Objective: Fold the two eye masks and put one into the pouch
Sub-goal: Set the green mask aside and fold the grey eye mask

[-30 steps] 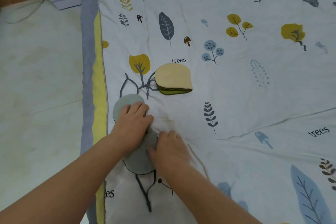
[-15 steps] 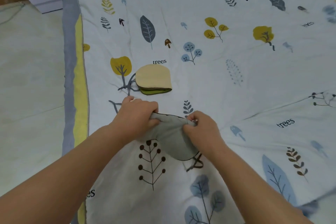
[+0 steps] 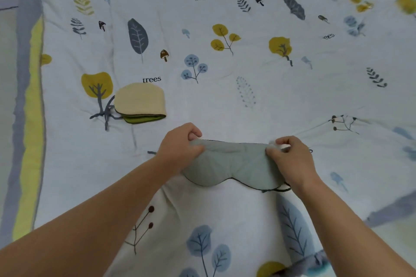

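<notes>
Printed with leaves, trees and small mushrooms, a pale bedspread (image 3: pixel 225 101) fills nearly the whole view, with a grey and yellow border running down its left edge. On it, up and to the left of the hands, lies the cream and green eye mask (image 3: pixel 140 103), already doubled over, its dark strap trailing out to the left. The grey-green eye mask (image 3: pixel 231 164) is spread open to full width just in front of the person, lower edge resting on the cloth and upper edge raised slightly. The left hand (image 3: pixel 180 148) pinches the mask's left end between thumb and curled fingers; the right hand (image 3: pixel 290 159) pinches the right end the same way, with something white, perhaps a label or strap end, showing at its fingertips. A dark strap peeks out under the right wrist. No pouch is visible from this angle. The step in hand looks to be the second fold. To do it well, I would keep the mask taut, bring one end across onto the other so the two eye lobes match edge to edge, crease at the narrow nose bridge, and tuck the strap inside so it does not snag. Pressing the fold flat on the bedspread should stop the soft padding springing open.
</notes>
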Action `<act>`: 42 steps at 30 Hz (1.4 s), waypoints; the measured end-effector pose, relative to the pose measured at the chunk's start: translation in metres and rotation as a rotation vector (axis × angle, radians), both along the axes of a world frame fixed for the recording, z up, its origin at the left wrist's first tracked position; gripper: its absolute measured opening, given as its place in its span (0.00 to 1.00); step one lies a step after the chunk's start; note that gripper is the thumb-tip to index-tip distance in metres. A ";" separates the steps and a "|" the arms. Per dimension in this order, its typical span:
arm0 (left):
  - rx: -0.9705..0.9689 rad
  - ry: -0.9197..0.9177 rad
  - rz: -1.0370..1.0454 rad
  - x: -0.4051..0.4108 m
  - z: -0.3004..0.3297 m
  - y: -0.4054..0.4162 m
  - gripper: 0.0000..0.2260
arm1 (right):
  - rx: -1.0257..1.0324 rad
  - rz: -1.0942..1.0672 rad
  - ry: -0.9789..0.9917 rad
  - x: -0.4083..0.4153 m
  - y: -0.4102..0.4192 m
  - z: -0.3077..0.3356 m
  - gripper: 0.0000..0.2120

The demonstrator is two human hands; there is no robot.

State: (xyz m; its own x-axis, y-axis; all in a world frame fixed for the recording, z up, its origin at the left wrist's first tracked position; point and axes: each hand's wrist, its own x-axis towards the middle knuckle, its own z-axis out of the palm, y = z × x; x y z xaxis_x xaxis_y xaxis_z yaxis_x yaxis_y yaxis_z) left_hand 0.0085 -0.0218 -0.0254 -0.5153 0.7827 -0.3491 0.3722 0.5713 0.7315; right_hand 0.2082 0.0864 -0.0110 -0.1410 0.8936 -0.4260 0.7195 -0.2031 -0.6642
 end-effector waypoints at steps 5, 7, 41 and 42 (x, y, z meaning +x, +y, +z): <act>-0.224 0.135 -0.055 0.006 -0.009 0.003 0.18 | -0.127 0.103 -0.306 0.003 0.004 -0.010 0.17; -0.277 0.206 -0.083 0.005 -0.008 0.003 0.15 | -0.121 0.196 -0.443 0.002 0.002 -0.009 0.07; -0.130 0.081 0.029 0.007 0.000 -0.012 0.14 | 0.016 0.175 -0.117 -0.070 -0.053 -0.010 0.19; -0.123 0.198 0.003 0.012 0.000 -0.012 0.15 | 0.047 0.211 -0.170 -0.069 -0.053 -0.013 0.22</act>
